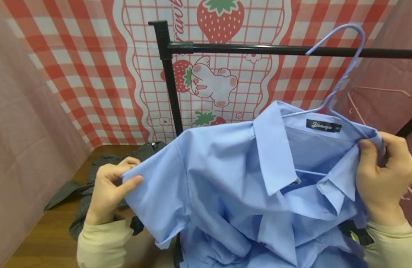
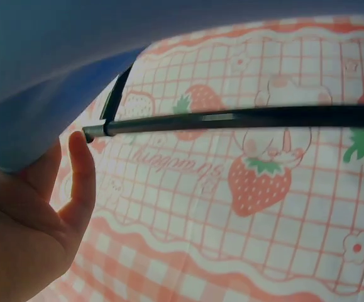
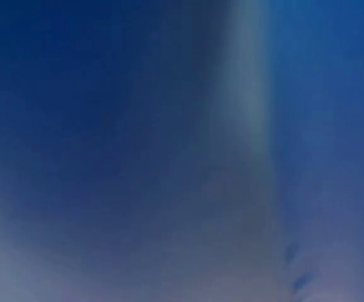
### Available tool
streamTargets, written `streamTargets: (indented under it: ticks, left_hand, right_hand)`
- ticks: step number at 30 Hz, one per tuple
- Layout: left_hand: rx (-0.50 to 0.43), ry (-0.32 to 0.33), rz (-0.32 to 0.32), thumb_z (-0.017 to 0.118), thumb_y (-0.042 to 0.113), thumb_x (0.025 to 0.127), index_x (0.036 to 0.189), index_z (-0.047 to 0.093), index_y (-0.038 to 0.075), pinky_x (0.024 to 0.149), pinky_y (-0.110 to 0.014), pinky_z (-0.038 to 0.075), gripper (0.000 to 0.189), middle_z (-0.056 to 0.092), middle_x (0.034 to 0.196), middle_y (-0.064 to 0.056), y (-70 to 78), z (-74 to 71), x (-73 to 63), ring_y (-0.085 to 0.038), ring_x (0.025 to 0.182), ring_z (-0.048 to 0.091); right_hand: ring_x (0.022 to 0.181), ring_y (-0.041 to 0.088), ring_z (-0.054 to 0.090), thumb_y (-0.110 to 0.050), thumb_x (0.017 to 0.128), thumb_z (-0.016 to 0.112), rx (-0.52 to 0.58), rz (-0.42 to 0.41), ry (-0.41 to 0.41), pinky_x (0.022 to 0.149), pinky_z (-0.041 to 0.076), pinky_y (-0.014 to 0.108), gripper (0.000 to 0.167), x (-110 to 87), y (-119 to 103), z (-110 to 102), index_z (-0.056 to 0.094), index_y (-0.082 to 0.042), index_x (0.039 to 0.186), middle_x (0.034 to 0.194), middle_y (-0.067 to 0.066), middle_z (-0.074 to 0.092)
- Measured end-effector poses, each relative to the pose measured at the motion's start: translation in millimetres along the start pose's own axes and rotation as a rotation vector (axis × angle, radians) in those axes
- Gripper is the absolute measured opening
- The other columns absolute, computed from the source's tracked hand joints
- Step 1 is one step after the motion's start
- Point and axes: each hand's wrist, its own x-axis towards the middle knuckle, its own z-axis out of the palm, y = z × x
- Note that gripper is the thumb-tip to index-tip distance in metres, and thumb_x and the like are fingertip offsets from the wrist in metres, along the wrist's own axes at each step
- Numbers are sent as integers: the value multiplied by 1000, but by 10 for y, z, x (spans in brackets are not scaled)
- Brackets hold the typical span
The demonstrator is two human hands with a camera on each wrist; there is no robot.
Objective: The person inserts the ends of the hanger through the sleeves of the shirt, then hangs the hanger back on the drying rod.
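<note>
A light blue short-sleeved shirt (image 1: 222, 160) with a dark neck label hangs on a blue wire hanger (image 1: 343, 80) in the head view. My left hand (image 1: 108, 186) pinches the hem of its sleeve, stretching the sleeve out to the left. At the collar's other side, my right hand (image 1: 387, 175) grips the collar and shoulder cloth, thumb in front. The hanger's hook overlaps the black rack's bar (image 1: 259, 49) in this view. In the left wrist view, the left hand (image 2: 37, 220) shows beneath the blue cloth. Blurred blue fabric (image 3: 106, 126) fills the right wrist view.
A dark grey striped garment (image 1: 82, 201) lies on a brown wooden surface (image 1: 41, 242) at the left. Behind the rack hangs a red checked strawberry cloth (image 1: 92, 74). A pink wire hanger (image 1: 377, 89) is at the right.
</note>
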Motion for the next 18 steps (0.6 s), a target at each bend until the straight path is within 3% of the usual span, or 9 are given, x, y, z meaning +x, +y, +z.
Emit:
streamTargets:
  ticks: [5,7,9,11,13,18]
  left_hand:
    - [-83,169,-60,56,-23,70,63,63,-4,56,-22,49,21,61,67,-8,68,-80,-54,-21,75,58]
    - [-126,229,-63,54,-24,71,54,56,-4,54,-23,48,26,60,67,-10,90,-116,-66,-22,74,58]
    - [-161,285,-52,52,-25,71,48,44,-3,56,-24,46,33,56,61,-10,109,-154,-71,-24,73,57]
    - [-175,336,-34,50,-27,70,46,35,-1,59,-26,45,38,50,55,-8,129,-194,-70,-25,70,55]
    - [-193,372,-14,47,-28,70,45,28,0,62,-28,43,43,45,52,-7,143,-230,-70,-26,68,54]
    - [-227,410,24,46,-29,71,44,29,-2,66,-28,43,42,46,52,-9,168,-293,-75,-26,67,53]
  right_hand:
    - [60,-15,38,-20,80,69,-60,89,-29,62,25,7,34,33,68,-59,62,13,86,74,-31,51]
    - [64,-15,38,-20,82,67,-97,120,-53,63,25,7,21,37,89,-88,67,1,83,75,-33,49]
    - [69,-16,39,-21,84,64,-142,148,-73,66,25,8,9,47,103,-113,68,-13,89,77,-34,46]
    - [75,-15,41,-21,85,62,-161,179,-90,70,27,8,14,62,104,-133,63,-25,98,80,-34,45]
    - [78,-15,41,-22,87,60,-172,202,-106,72,28,9,15,79,96,-150,61,-27,101,82,-34,45]
    - [75,-13,41,-22,89,57,-152,303,-132,72,27,10,16,119,49,-184,57,-31,101,78,-31,45]
